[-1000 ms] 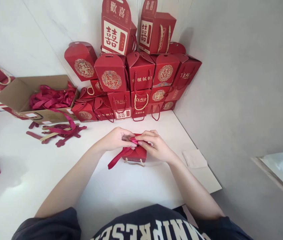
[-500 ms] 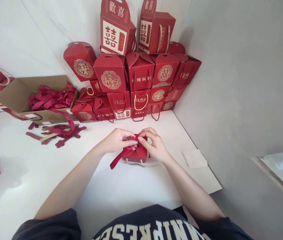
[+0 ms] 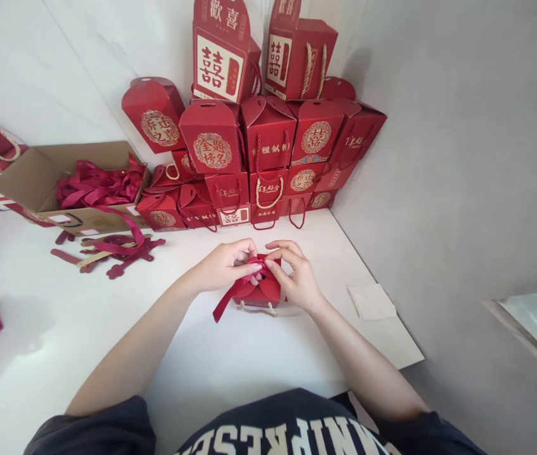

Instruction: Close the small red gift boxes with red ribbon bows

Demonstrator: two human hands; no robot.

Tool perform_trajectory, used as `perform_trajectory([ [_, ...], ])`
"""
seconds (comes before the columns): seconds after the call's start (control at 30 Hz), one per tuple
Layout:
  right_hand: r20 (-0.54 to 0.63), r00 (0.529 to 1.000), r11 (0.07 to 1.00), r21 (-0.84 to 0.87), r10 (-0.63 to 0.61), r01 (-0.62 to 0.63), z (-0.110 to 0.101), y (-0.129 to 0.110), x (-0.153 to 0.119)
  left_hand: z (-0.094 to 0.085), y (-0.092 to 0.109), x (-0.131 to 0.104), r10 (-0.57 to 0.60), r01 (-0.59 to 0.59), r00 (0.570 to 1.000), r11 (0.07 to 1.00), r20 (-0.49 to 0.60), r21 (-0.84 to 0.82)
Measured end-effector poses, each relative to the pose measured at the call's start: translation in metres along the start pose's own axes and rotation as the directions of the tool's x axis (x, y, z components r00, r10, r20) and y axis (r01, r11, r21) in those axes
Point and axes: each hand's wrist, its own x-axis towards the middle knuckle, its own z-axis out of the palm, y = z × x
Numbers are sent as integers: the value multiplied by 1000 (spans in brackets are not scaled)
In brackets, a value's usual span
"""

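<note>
A small red gift box (image 3: 268, 292) with a pale twisted cord handle (image 3: 256, 309) sits on the white table in front of me. A crimson ribbon (image 3: 225, 303) lies across its top, one tail hanging off toward the left. My left hand (image 3: 232, 262) is closed on the ribbon, thumb and fingers pinching it above the box. My right hand (image 3: 295, 272) comes in from the other side, its thumb and a finger pinching the ribbon near the middle of the lid. The fingers partly cover where the ribbon crosses, so I cannot tell whether it is knotted.
Red gift boxes (image 3: 268, 136) are stacked against the back wall. An open cardboard box (image 3: 102, 221) full of crimson ribbon stands back left, with loose dark red strips (image 3: 121, 256) before it. A white folded cloth (image 3: 371, 301) lies right, beside the grey wall (image 3: 448, 158).
The fingers of both hands have shifted slightly over the ribbon on the lid, the right forefinger lifting a little. The box stays in place.
</note>
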Motion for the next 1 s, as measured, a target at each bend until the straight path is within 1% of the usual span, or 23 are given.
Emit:
perform_trajectory([
  [0.1, -16, 1000, 999, 54, 7, -6, 0, 6, -1, -7, -1, 0, -5, 9, 997, 999, 81, -53],
  [0.2, 8, 998, 990, 127, 63, -63, 1, 10, -2, -11, -3, 1, -5, 13, 992, 998, 123, -69],
  [0.3, 98, 990, 978, 175, 101, -117, 4, 11, -2, -12, -4, 1, 1, 8, 991, 998, 137, -64],
  [0.37, 130, 986, 975, 185, 101, -124, 6, 11, -2, -11, -5, 1, 17, -11, 990, 999, 138, -45],
  [0.5, 120, 984, 960, 235, 128, -154, 10, 13, -1, -10, -4, 0, 34, -39, 991, 999, 128, 37],
  [0.6, 141, 979, 950, 256, 145, -178, 11, 14, 0, -10, -2, -1, 19, -30, 991, 996, 129, 86],
  [0.67, 153, 978, 954, 242, 143, -177, 10, 14, 0, -12, -1, -2, 2, -14, 990, 996, 138, 87],
  [0.77, 172, 975, 963, 204, 142, -176, 0, 14, 1, -20, 4, -8, -32, 27, 985, 999, 170, 34],
  [0.83, 187, 972, 968, 180, 142, -176, -15, 15, 3, -31, 8, -15, -65, 63, 982, 998, 177, 19],
  [0.9, 218, 965, 964, 187, 147, -189, -34, 16, 4, -42, 11, -23, -114, 107, 979, 993, 170, 45],
  [0.97, 309, 934, 936, 238, 180, -259, -52, 18, 4, -51, 12, -28, -188, 173, 966, 980, 177, 96],
  [1.0, 372, 906, 908, 274, 204, -317, -58, 19, 4, -53, 11, -29, -233, 212, 954, 969, 189, 123],
])
